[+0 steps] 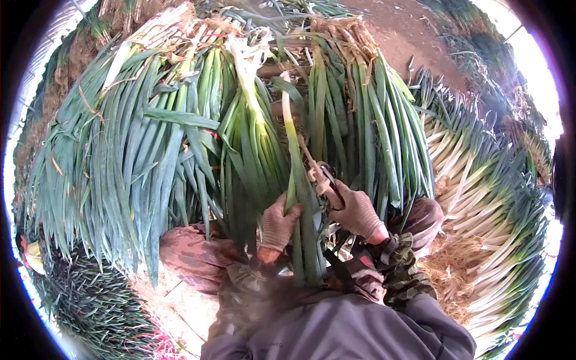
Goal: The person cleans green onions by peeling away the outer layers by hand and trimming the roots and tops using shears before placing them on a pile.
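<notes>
My left hand [279,223], in a ribbed, dirty glove, is closed around a single leek [291,129]. The leek's pale end points away from me, and its green leaves hang down toward my lap. Just to the right, my gloved right hand [359,215] grips a dark, narrow tool [331,180], whose kind I cannot make out. By that hand's fingertips, a dry brownish strip [311,157] runs up beside the leek. Behind my hands, a white-ended bundle of leeks [255,114] lies with its leaves toward me.
A large heap of leeks [138,138] spreads to the left, and another bunch [372,114] lies to the right. Rows of white-stemmed leeks [474,198] with tangled roots line the far right. Dark green leaf tops [96,300] stand at lower left. Bare soil [414,42] shows beyond.
</notes>
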A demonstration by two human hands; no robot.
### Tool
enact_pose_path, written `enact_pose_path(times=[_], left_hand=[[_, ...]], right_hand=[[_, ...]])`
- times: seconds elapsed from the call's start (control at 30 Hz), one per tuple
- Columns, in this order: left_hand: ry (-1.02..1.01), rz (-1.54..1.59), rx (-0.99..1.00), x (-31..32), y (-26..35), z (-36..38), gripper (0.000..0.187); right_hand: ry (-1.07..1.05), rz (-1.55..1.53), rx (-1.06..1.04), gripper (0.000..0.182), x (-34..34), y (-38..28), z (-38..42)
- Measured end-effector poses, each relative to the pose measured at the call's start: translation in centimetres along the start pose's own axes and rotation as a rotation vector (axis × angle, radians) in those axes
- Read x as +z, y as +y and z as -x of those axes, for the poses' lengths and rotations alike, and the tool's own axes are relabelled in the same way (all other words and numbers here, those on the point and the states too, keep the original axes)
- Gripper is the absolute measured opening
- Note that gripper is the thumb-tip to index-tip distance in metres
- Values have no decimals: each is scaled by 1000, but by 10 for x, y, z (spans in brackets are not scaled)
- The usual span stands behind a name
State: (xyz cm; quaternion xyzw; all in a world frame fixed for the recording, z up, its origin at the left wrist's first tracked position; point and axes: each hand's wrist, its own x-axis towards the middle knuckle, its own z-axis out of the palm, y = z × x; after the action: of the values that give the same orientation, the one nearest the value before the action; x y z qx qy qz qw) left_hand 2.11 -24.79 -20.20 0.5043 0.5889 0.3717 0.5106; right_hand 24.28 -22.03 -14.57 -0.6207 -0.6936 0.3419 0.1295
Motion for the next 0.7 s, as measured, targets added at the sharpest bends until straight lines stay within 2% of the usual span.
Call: enact_pose_path(times=[0.13,0.23,0.43,0.7], left_hand=[[-55,508,-204,-7,-25,-3,43],[-51,709,-342,-5,-34,0,49],[-83,749,-373,-4,-30,0,51],[-103,712,-422,0,-29,-2,53]], right_hand=[[-9,-18,-22,67,-1,3,15],[-57,-34,-13,67,10,6,26],[-54,-33,-28,69,15,-3,31],[27,41,-49,69,18,3,-29]])
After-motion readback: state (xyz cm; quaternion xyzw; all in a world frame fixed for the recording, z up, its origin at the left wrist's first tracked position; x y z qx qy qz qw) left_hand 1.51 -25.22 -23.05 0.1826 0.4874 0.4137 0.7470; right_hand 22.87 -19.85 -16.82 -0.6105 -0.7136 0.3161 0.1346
